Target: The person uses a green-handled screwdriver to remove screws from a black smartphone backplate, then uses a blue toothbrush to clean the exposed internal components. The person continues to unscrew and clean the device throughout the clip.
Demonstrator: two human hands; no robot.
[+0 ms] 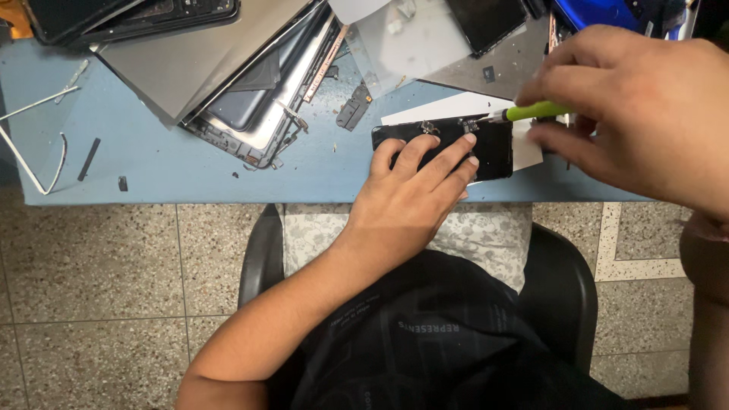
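A black phone [495, 149] lies flat near the front edge of the blue table [190, 163], on a white sheet [448, 106]. My left hand [414, 201] presses down on the phone with its fingers spread over the near half. My right hand [630, 106] grips a screwdriver with a green handle [535, 111], whose metal tip touches the phone's far edge by small metal parts.
Opened laptop shells and grey panels [228, 68] are piled at the back left. A small black part [354, 106] lies behind the phone. White wire pieces [38, 144] sit at the left edge. Below are a black chair [562, 281] and speckled floor tiles.
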